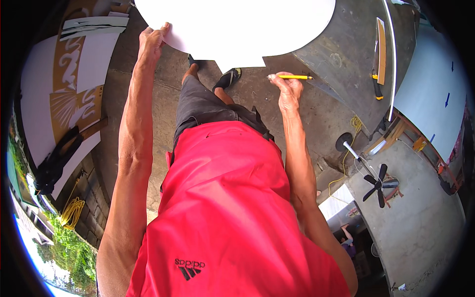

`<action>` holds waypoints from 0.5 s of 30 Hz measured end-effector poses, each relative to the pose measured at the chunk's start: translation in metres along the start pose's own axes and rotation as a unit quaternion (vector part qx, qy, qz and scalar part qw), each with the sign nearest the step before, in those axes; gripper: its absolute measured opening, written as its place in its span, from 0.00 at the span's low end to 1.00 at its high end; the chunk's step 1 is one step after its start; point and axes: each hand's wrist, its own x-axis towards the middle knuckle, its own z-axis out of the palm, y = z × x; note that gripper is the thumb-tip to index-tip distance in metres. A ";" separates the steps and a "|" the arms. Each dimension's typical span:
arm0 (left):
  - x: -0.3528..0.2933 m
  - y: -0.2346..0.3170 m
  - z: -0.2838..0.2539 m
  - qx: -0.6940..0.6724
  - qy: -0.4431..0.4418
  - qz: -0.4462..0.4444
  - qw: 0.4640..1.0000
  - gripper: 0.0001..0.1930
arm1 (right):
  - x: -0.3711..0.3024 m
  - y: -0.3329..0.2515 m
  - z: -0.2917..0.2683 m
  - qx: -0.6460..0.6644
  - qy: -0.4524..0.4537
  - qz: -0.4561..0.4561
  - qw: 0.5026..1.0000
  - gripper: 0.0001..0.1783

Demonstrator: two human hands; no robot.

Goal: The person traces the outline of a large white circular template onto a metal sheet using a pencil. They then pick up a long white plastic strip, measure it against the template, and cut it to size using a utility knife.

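A large white sheet (237, 29) with a rounded outline and a pointed tail, like a speech bubble, fills the top of the view. At its left lower edge, my left hand (153, 42) grips the rim with the thumb on top. My right hand (288, 93) is closed round a yellow pencil (296, 77), just below and right of the sheet's tail and apart from it. The pencil lies sideways, its dark tip pointing right.
On the grey table (346, 49) at the right lies a handsaw (380, 57) with a yellow and black handle. A light blue panel (430, 94) stands beyond. Lower right are a pedestal fan (378, 185) and a yellow cord (356, 123). White and tan panels (74, 79) lean at the left.
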 end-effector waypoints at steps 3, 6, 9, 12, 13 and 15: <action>-0.003 -0.001 -0.006 -0.004 0.000 -0.011 1.000 0.18 | -0.026 0.012 -0.035 0.013 0.011 0.038 0.999 0.09; -0.005 0.001 -0.004 -0.041 0.006 -0.015 0.999 0.16 | -0.045 0.018 -0.060 0.060 0.046 0.072 0.995 0.07; -0.019 -0.002 0.004 -0.074 0.016 -0.040 0.996 0.15 | -0.061 0.023 -0.072 0.139 0.090 0.105 0.981 0.07; -0.043 -0.020 0.023 -0.164 0.035 -0.076 0.983 0.13 | -0.068 0.027 -0.076 0.212 0.114 0.098 0.966 0.06; -0.049 -0.036 0.025 -0.181 0.036 -0.075 0.980 0.13 | -0.070 0.028 -0.076 0.235 0.118 0.088 0.961 0.06; -0.079 -0.046 0.054 -0.253 0.043 -0.135 0.957 0.13 | -0.076 0.041 -0.084 0.272 0.130 0.068 0.951 0.05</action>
